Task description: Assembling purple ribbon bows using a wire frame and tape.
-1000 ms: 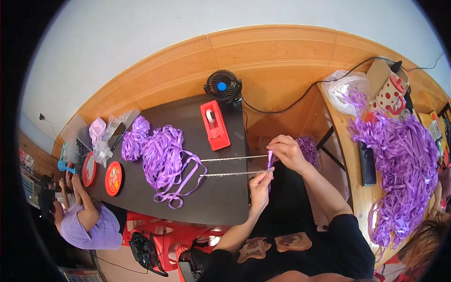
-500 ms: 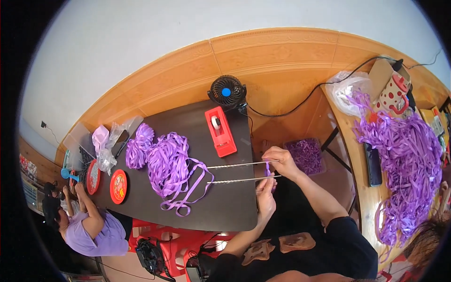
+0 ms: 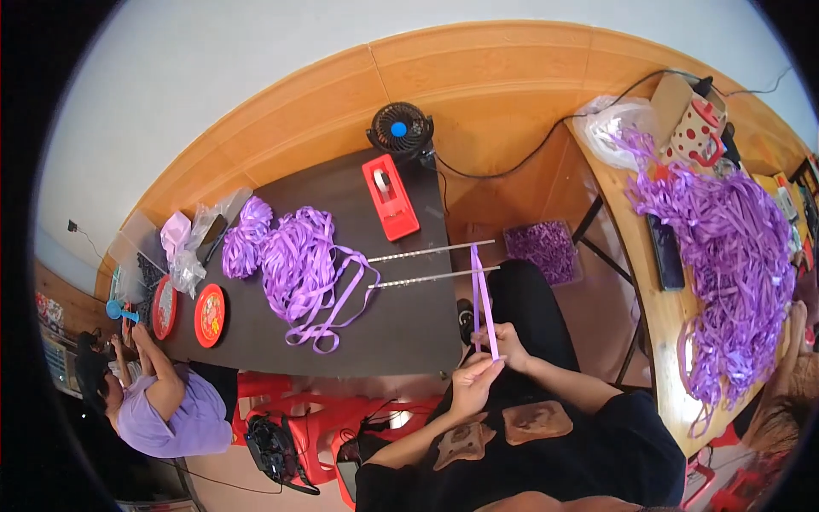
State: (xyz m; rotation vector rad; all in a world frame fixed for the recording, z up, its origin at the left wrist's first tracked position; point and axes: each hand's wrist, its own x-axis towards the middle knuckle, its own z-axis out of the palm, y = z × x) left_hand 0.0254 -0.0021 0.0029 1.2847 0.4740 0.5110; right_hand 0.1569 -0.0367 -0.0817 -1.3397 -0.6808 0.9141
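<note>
Two thin metal rods stick out past the right edge of the dark table. A purple ribbon is looped over them, and its two strands run taut down toward me. My left hand is closed, pinching the ribbon's lower end between thumb and fingers. Just beyond it, my right hand is closed around the strands, its fingertips partly hidden behind the ribbon. Left of the rods lies a loose heap of purple ribbon, with one trailing loop reaching the rods' table ends.
A red tape dispenser and small black fan occupy the far table edge. Two red dishes sit at left, near a co-worker. On the right-hand wooden table are tangled purple ribbons, a phone and a dotted mug.
Both hands have moved from the rods toward my body, drawing the ribbon out into two long strands. The view has shifted slightly, so the table appears higher.
</note>
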